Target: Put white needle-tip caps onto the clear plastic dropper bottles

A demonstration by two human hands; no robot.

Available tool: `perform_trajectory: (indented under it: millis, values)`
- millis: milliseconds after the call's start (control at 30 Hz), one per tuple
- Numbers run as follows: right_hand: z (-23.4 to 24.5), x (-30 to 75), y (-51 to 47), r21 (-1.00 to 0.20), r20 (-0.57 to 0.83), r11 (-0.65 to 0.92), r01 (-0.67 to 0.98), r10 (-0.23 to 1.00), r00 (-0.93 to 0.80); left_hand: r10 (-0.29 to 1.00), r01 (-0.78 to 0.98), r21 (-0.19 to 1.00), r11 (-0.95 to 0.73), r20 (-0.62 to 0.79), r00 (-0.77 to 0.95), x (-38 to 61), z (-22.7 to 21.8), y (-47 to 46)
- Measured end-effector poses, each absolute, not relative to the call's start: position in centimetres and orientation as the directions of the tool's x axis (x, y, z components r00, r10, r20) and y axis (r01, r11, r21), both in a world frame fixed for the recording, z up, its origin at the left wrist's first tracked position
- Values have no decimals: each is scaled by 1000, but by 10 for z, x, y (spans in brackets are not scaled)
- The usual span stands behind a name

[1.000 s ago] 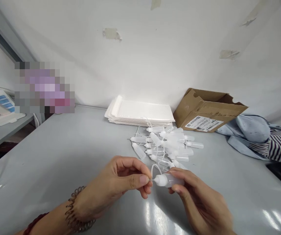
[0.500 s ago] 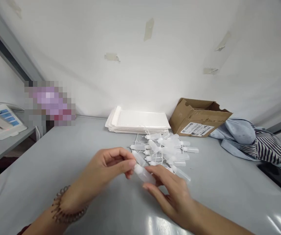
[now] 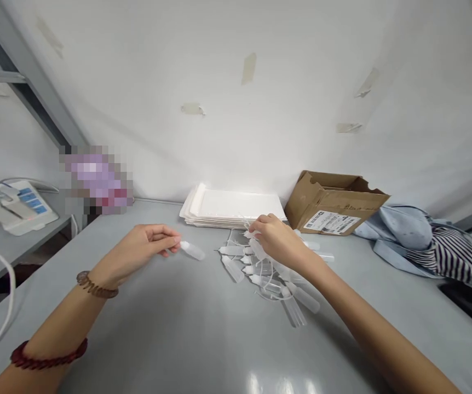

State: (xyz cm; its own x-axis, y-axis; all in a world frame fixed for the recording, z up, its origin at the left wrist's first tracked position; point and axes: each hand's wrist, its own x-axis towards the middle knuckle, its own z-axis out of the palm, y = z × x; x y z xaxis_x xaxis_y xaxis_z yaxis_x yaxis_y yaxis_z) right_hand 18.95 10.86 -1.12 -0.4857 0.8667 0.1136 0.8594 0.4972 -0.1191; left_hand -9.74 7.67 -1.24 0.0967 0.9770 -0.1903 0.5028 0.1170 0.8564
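Between the fingertips of my left hand point(image 3: 156, 241) is the capped end of a small translucent squeeze bottle point(image 3: 194, 250). Its body points to the right, low over the grey table. My right hand point(image 3: 271, 234) reaches over the far part of a pile of similar bottles point(image 3: 265, 268), its fingers curled down at a white cap. Whatever those fingers grip is hidden behind them. Thin white tips or cords stick out among the bottles, and one bottle point(image 3: 293, 309) lies at the pile's near edge.
A stack of white envelopes point(image 3: 240, 205) rests against the wall behind the pile. An open cardboard box point(image 3: 334, 202) stands right of it, beside a blue and striped cloth point(image 3: 429, 235). A black object point(image 3: 470, 306) lies at right. A white device point(image 3: 22, 208) sits on the left side table.
My left hand has moved left with the bottle. My right hand has let go of that bottle and reached forward to the back of the pile. A bottle now lies at the pile's front.
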Motion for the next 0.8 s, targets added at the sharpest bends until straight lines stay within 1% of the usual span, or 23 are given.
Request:
perform_trajectory:
  millis: [67,133,267,333,367,433,500,533,600,667,733,800]
  values:
    - [-12,191,108,-134,107,503,854,864,-492,965,625,778,67,-211,159,-97,-13,76]
    - [-12,192,107,-151,99,510,847,860,-500,973,740,673,5,-173,151,-95,-15,74]
    - [-10,192,108,-193,85,512,837,858,-506,996,899,433,-63,-31,85,-90,-22,71]
    - [-10,193,109,-216,82,501,838,865,-496,989,928,341,-148,66,134,-86,-29,71]
    - [-10,192,109,-227,83,494,839,868,-489,975,927,311,-211,136,176,-83,-33,70]
    - [-10,192,110,-252,90,484,838,874,-477,919,897,273,-349,285,271,-75,-40,69]
    - [-8,191,110,-284,101,481,830,875,-473,854,854,236,-463,377,359,-63,-45,65]
    - [-6,192,109,-304,107,484,821,874,-475,816,821,213,-530,392,425,-56,-48,62]
    - [-1,193,107,-352,121,497,793,864,-488,750,747,181,-639,359,555,-42,-52,55]
    - [6,194,102,-411,136,513,754,852,-505,706,694,176,-699,327,628,-29,-56,48]
    - [14,195,97,-470,154,521,713,843,-515,687,667,191,-721,328,649,-19,-59,43]
    - [21,194,93,-586,170,505,634,841,-513,679,651,209,-730,333,654,-15,-62,42]
